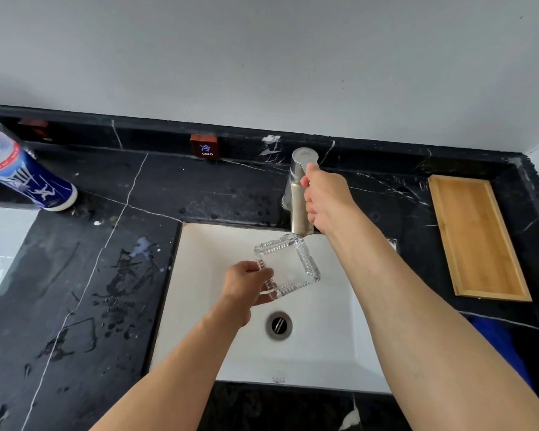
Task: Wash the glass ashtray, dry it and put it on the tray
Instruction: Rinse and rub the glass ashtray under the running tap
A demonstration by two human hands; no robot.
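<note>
The square glass ashtray (288,265) hangs over the white sink (324,346), just below the faucet spout. My left hand (246,286) grips its lower left corner and holds it tilted. My right hand (324,197) is closed around the chrome faucet (297,194) at its handle. No water stream is visible. The empty wooden tray (476,237) lies on the black counter to the right of the sink.
The black marble counter (84,275) left of the sink is wet with splashes. A blue and white canister (28,178) stands at the far left. A red COLD sign (204,146) sits on the back ledge. Blue cloth (498,340) shows at the right edge.
</note>
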